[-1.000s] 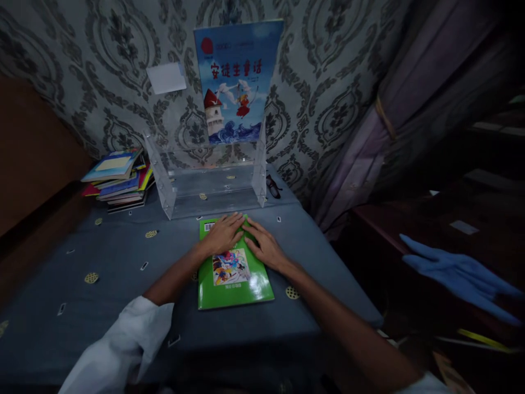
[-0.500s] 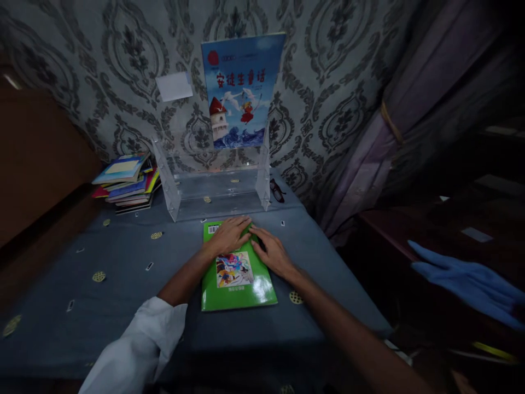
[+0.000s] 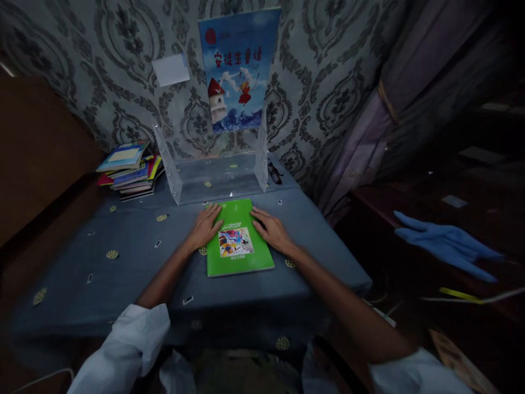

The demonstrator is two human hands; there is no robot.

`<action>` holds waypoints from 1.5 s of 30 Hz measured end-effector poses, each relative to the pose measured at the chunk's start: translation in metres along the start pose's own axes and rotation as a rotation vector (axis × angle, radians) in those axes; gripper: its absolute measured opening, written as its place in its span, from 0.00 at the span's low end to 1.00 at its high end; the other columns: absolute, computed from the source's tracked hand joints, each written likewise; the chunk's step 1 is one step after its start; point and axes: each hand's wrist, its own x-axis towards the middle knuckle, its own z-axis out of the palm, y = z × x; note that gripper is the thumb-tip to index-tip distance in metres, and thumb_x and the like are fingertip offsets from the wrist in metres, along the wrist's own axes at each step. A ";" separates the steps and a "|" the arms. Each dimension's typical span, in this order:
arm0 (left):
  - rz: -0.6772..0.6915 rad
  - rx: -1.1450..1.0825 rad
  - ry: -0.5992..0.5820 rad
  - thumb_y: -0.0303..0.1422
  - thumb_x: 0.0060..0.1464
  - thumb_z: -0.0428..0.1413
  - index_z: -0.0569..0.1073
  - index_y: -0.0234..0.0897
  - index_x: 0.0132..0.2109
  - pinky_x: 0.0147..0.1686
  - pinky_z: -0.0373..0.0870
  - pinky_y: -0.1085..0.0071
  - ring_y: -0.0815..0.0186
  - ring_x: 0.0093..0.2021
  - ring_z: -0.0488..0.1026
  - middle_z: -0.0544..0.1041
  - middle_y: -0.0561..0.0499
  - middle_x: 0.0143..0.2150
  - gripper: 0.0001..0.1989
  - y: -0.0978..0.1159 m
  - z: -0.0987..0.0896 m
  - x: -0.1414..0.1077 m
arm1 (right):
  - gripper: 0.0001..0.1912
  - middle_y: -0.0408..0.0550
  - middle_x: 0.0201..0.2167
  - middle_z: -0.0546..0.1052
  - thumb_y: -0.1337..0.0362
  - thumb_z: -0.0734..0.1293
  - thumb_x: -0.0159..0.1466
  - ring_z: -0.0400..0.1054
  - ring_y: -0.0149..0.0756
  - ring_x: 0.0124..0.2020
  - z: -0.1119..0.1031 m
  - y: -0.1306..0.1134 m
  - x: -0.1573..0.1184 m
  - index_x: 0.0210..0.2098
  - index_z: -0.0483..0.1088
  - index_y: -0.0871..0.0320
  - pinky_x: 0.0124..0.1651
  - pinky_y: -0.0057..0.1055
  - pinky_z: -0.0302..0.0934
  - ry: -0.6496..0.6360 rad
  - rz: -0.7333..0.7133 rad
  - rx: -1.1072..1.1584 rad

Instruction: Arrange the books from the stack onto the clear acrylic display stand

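A green book [image 3: 260, 257] with a colourful cartoon picture on its cover lies flat on the cloth-covered table. My left hand [image 3: 205, 227] rests over its upper left edge, fingers stretched out and spread. On the opposite side, my right hand [image 3: 274, 231] lies along the upper right edge with its fingers extended. Both hands touch the book without gripping it, and the thumbs reach onto the cover. Just behind the book stands a clear acrylic rack [image 3: 217, 189], and a blue storybook [image 3: 240, 71] is upright above its back part.
A stack of books [image 3: 131, 172] sits at the table's back left. Dark glasses [image 3: 274, 173] lie right of the rack. A white card [image 3: 171, 70] shows against the patterned wall. Off the table's right side are a blue glove [image 3: 445, 243] and a purple curtain [image 3: 361, 148].
My left hand has slid off the middle of the green book's top to its left edge. My right hand stays at the right edge. The view has tilted downward.
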 end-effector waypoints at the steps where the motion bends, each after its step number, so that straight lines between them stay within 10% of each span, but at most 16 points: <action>1: -0.020 -0.013 0.010 0.40 0.69 0.43 0.58 0.32 0.71 0.70 0.49 0.54 0.56 0.74 0.48 0.54 0.42 0.74 0.28 -0.001 0.000 -0.003 | 0.23 0.54 0.63 0.71 0.61 0.59 0.69 0.64 0.47 0.65 -0.001 0.000 0.000 0.61 0.70 0.57 0.67 0.50 0.58 -0.004 0.000 -0.002; 45: 0.001 -0.068 0.222 0.33 0.66 0.46 0.68 0.30 0.64 0.69 0.56 0.55 0.57 0.70 0.60 0.67 0.40 0.67 0.23 -0.001 0.009 -0.007 | 0.21 0.56 0.61 0.73 0.60 0.61 0.68 0.67 0.48 0.62 0.002 0.004 0.004 0.57 0.73 0.57 0.65 0.51 0.60 0.021 0.010 -0.008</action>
